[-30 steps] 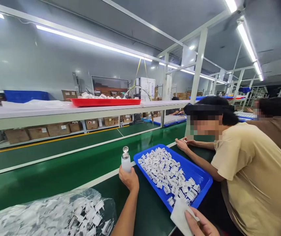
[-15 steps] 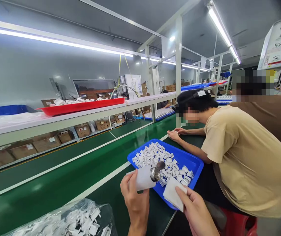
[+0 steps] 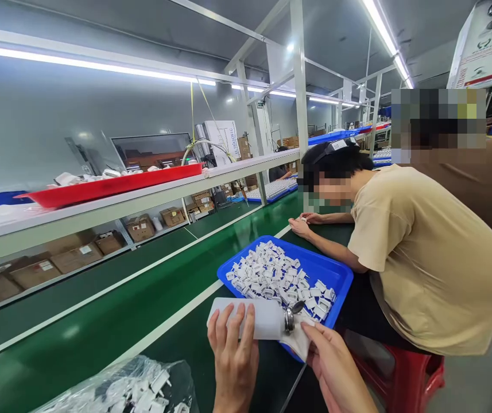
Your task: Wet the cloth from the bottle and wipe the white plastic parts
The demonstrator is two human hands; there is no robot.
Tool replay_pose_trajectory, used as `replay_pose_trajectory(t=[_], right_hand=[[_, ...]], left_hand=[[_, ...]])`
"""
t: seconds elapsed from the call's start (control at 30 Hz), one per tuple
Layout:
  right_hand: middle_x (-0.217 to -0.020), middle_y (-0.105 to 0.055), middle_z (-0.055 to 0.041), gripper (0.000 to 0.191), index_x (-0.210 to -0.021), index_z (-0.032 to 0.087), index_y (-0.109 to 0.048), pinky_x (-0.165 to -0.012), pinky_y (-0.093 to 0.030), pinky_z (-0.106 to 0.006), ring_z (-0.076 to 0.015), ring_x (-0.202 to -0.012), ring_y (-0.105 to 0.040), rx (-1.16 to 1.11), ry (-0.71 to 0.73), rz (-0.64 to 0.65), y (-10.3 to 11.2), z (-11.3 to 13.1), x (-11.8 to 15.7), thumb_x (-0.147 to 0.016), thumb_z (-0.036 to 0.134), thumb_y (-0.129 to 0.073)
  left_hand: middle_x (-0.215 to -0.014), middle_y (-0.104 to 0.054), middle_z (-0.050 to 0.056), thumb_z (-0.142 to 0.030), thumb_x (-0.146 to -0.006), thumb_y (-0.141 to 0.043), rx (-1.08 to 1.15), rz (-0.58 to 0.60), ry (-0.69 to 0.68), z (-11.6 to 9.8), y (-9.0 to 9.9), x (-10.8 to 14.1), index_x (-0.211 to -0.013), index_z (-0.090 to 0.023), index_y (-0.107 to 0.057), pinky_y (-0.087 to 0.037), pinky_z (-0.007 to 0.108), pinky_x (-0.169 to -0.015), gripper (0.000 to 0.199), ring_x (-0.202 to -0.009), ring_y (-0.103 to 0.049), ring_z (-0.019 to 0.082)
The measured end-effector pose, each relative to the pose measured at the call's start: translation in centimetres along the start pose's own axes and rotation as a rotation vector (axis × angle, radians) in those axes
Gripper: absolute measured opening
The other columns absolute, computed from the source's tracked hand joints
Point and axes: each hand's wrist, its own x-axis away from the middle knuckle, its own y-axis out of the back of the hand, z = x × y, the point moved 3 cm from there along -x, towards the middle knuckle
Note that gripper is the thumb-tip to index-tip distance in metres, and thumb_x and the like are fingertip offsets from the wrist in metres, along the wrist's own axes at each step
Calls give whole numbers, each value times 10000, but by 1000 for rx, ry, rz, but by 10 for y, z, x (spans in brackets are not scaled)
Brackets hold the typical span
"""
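The left hand (image 3: 233,358) grips a white pump bottle (image 3: 252,319) lying sideways, its metal cap (image 3: 289,319) pressed into a white cloth (image 3: 299,339) that the right hand (image 3: 336,370) seems to pinch, just beside the blue tray (image 3: 336,275) on the green tabletop (image 3: 194,332).

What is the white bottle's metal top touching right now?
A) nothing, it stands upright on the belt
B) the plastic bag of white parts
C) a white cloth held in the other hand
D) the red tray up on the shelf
C: the left hand holds the white bottle tipped on its side, and its metal top presses into the white cloth that the right hand holds beside the blue tray.
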Motion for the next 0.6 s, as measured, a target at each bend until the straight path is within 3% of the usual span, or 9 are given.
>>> replay_pose_trajectory(t=[0.3,0.6], right_hand=[[-806,-787,-38,477,-824,177,-722,-761,-600,-360,-292,-906,-729,-71,-38,-53,7,-9,-11,-470,404,-948],[-853,-794,-61,461,-826,167,-724,-721,-606,-342,-292,-908,-732,-75,-36,-36,4,-10,-13,-481,377,-947]], left_hand=[[-1040,-753,111,77,-849,-571,23,39,-114,-4,0,-9,-1170,-109,-671,-380,558,-1070,385,-1086,-618,309],[-1046,-776,88,74,-851,-549,21,38,-107,-4,0,-8,-1160,-128,-678,-368,540,-1073,392,-1075,-628,303]])
